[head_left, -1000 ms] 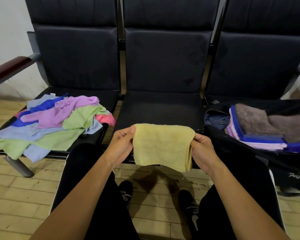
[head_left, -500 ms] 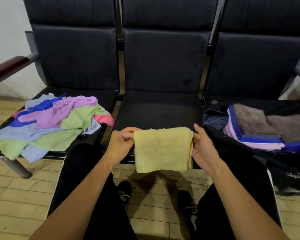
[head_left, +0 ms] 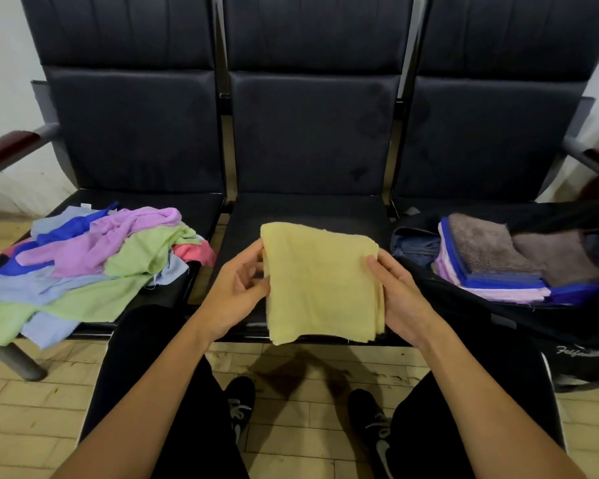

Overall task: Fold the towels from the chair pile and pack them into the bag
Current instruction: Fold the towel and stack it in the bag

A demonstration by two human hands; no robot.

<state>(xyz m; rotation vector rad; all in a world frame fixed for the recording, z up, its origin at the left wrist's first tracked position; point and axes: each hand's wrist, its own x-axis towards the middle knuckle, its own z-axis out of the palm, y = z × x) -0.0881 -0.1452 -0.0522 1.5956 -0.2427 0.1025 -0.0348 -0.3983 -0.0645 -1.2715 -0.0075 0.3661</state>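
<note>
Gripped at both side edges: folded yellow towel (head_left: 320, 281), left hand (head_left: 236, 292) curled round the left edge, right hand (head_left: 400, 295) round the right. Held in the air over the middle seat (head_left: 308, 216). Unfolded pile (head_left: 90, 257) lying on the left seat, open bag (head_left: 519, 305) with folded towels (head_left: 491, 261) on the right seat.

Yellow towel (head_left: 320, 281) folded, held upright at centre; loose mixed-colour towel pile (head_left: 90, 264) on chair seat at 9 o'clock; open black bag (head_left: 519, 319) at 3 o'clock, folded towels (head_left: 491, 261) stacked inside.
</note>
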